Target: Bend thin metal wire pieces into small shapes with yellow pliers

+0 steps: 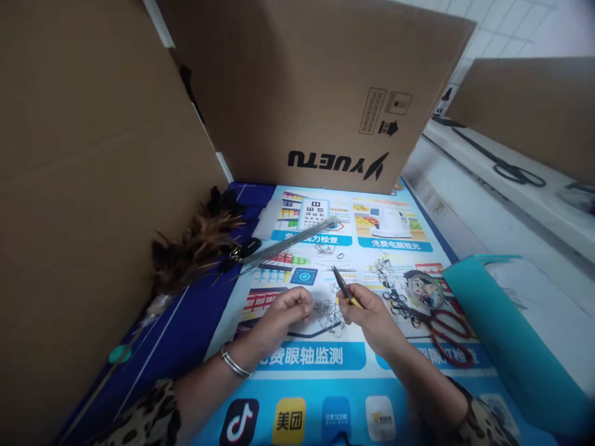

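Observation:
My right hand [370, 313] grips small pliers [346, 288] with yellow handles, their dark jaws pointing up and away to the left. Opposite it, my left hand [292, 308] is closed with thumb and fingers pinched together; what sits in the pinch is too fine to make out. Between and just beyond the hands lies a tangle of thin bent wire pieces [331, 316] on the printed sheet. Farther off, a bundle of long straight wires [297, 240] lies slanting. Right of the pliers are more wire shapes [385, 271] and small black rings [400, 305].
Red-handled scissors [450, 331] and a round container with a cartoon picture [424, 289] lie right. A teal box [506, 328] stands at the right edge. Brown feathers [195, 248] on a stick lie left. Cardboard panels [325, 93] wall the back and left.

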`<state>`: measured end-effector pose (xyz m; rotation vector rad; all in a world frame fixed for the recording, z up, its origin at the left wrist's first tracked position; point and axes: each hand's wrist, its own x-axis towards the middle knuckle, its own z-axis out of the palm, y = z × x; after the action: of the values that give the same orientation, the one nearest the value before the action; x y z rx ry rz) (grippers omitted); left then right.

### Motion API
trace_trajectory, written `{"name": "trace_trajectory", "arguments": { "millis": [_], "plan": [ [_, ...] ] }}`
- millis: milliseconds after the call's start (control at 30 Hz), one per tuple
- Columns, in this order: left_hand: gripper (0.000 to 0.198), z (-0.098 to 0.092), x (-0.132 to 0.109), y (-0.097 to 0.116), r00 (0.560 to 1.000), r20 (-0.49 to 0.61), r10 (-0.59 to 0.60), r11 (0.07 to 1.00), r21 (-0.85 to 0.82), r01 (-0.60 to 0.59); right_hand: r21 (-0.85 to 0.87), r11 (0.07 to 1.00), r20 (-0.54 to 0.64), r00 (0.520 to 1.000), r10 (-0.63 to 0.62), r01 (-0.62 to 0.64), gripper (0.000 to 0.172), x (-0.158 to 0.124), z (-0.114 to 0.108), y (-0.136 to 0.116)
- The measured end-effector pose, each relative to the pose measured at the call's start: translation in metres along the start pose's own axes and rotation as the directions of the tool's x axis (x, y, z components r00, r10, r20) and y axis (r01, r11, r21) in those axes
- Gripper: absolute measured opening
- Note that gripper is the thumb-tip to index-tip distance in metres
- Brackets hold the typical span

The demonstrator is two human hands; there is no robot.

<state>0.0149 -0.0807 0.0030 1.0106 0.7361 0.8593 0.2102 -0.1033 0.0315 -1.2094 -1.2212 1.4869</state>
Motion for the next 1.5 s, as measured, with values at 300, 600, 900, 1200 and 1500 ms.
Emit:
{"name": "trace_trajectory", "arguments": {
  "millis": [300,600,900,1200,1500],
  "plan": [
    [0.009,-0.006,0.002,-0.002,0.999,0.028,-0.027,0.999,0.026,0.026,0.045,0.997,-0.003,0.998,0.064,-0.064,0.012,-0.004,0.001,0.013],
    [0.014,-0.005,0.003,-0.004,0.999,0.006,-0.044,0.996,0.082,0.043,0.119,0.993,0.002,1.0,0.022,-0.022,0.013,-0.007,0.004,0.018],
    [0.014,-0.006,0.004,-0.004,0.998,0.047,-0.044,0.993,0.112,0.038,0.167,0.986,-0.046,0.999,0.007,0.001,0.014,-0.006,0.002,0.022],
    [0.016,-0.004,0.004,-0.006,0.997,0.074,-0.035,0.985,0.174,0.022,0.189,0.981,-0.1,0.995,-0.017,0.036,0.017,-0.006,0.005,0.021],
    [0.019,-0.006,0.005,-0.009,0.994,0.095,-0.058,0.98,0.194,0.038,0.197,0.978,-0.165,0.986,-0.031,0.064,0.017,-0.006,0.005,0.025]
  ]
}}
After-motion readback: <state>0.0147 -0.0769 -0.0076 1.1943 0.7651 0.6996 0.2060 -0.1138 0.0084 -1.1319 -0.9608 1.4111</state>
